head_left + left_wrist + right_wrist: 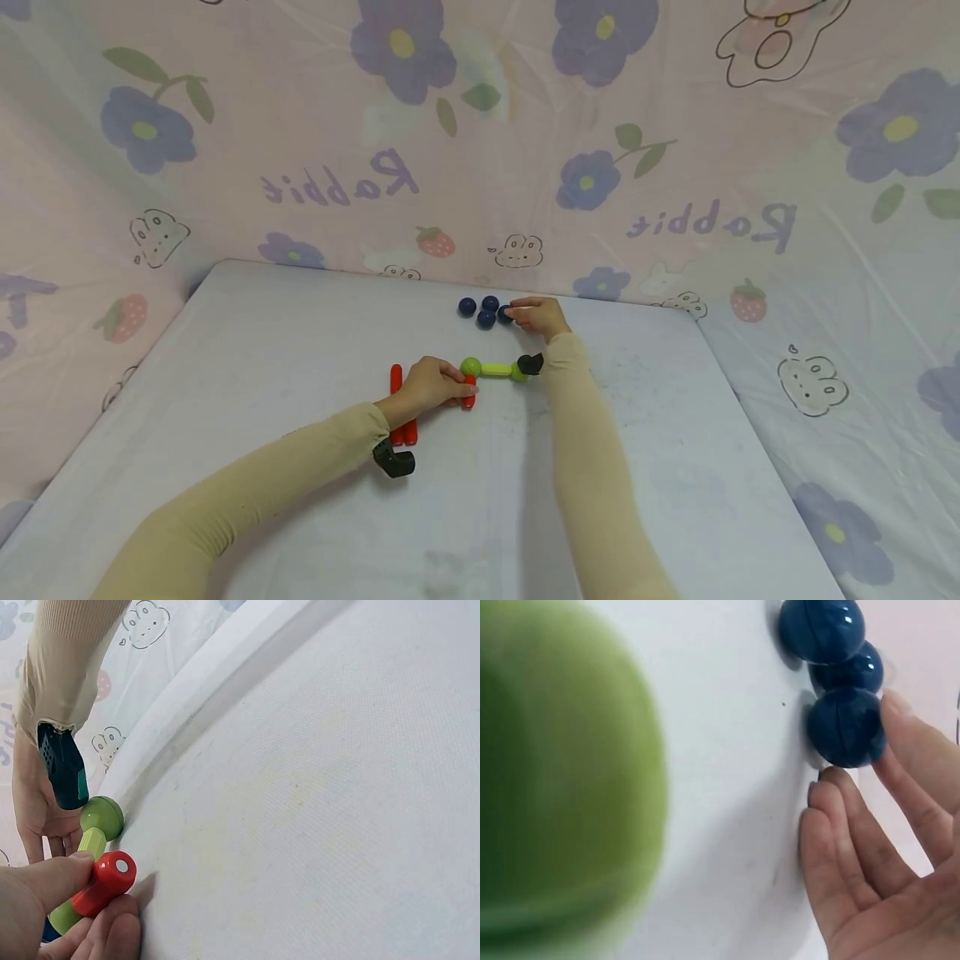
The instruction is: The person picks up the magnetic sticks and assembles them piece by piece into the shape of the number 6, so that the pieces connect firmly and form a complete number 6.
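My left hand (430, 386) pinches a short red rod (111, 881) between thumb and fingers. The rod's far end meets a green ball (471, 367). From that ball a yellow-green rod (496, 369) runs right to a second green ball (103, 817), partly hidden in the head view by the right wrist's camera. Farther back, my right hand (542, 317) has its thumb and a finger on a dark blue ball (846, 727), gripping it at the side. Several more blue balls (486, 319) lie close to its left.
Red rods (396, 379) lie on the white table (300, 333) under and beside the left wrist. Black wrist cameras (395, 461) hang from both sleeves. A patterned cloth (487, 183) rises behind the table's back edge, just beyond the blue balls.
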Demonstrator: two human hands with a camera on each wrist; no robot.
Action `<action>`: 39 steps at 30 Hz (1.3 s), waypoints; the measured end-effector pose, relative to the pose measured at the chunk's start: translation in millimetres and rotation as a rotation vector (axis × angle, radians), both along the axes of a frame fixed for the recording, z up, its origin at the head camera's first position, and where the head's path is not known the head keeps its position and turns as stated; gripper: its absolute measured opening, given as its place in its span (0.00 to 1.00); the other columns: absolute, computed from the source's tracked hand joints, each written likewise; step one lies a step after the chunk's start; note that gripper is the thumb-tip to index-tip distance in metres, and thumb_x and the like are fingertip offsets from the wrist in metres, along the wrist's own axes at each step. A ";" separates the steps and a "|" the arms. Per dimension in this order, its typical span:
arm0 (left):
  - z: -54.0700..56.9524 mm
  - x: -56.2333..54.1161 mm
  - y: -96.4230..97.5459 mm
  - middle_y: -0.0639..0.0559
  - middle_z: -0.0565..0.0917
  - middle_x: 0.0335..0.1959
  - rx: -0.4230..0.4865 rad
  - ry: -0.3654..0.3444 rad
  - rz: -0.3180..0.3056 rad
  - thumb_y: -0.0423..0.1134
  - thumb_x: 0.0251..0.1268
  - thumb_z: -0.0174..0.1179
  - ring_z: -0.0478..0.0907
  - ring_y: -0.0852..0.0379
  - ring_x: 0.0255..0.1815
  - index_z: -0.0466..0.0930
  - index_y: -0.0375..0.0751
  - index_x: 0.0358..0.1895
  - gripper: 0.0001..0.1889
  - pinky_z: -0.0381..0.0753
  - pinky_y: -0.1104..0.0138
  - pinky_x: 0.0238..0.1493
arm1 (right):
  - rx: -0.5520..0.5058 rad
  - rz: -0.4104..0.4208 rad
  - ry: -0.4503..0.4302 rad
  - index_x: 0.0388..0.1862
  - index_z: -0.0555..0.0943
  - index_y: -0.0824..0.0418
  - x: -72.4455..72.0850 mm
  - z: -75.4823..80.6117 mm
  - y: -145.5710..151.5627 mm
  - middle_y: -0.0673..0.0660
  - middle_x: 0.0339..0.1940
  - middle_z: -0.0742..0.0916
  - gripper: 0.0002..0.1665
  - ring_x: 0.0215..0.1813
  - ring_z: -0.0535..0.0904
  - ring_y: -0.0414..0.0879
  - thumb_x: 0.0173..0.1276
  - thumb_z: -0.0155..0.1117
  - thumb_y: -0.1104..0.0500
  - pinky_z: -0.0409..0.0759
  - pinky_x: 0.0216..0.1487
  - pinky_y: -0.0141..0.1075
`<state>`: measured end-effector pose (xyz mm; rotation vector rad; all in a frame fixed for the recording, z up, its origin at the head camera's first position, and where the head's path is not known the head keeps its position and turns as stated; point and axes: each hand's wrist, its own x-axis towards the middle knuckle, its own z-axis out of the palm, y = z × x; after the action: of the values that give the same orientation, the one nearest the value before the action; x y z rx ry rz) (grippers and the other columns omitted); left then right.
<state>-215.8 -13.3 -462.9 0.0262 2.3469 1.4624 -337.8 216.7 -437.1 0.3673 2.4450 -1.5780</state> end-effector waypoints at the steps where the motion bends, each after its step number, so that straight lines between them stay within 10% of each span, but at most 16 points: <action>1: -0.2 -0.2 0.1 0.51 0.89 0.27 0.002 0.000 0.000 0.45 0.53 0.75 0.84 0.63 0.24 0.84 0.39 0.42 0.17 0.81 0.72 0.31 | 0.015 -0.001 0.000 0.59 0.82 0.60 -0.5 -0.9 -0.7 0.55 0.48 0.87 0.25 0.42 0.80 0.42 0.64 0.72 0.57 0.82 0.57 0.38; 39: 0.4 0.2 -0.3 0.49 0.89 0.31 0.007 -0.025 0.009 0.45 0.55 0.74 0.84 0.62 0.26 0.84 0.39 0.43 0.17 0.83 0.72 0.33 | 0.129 0.078 0.022 0.59 0.82 0.60 -3.7 17.3 2.8 0.60 0.60 0.85 0.23 0.46 0.84 0.44 0.65 0.71 0.59 0.84 0.56 0.36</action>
<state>-215.6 -13.6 -462.5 -0.0009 2.3252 1.4662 -341.5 219.5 -419.8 0.2733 2.5523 -1.4044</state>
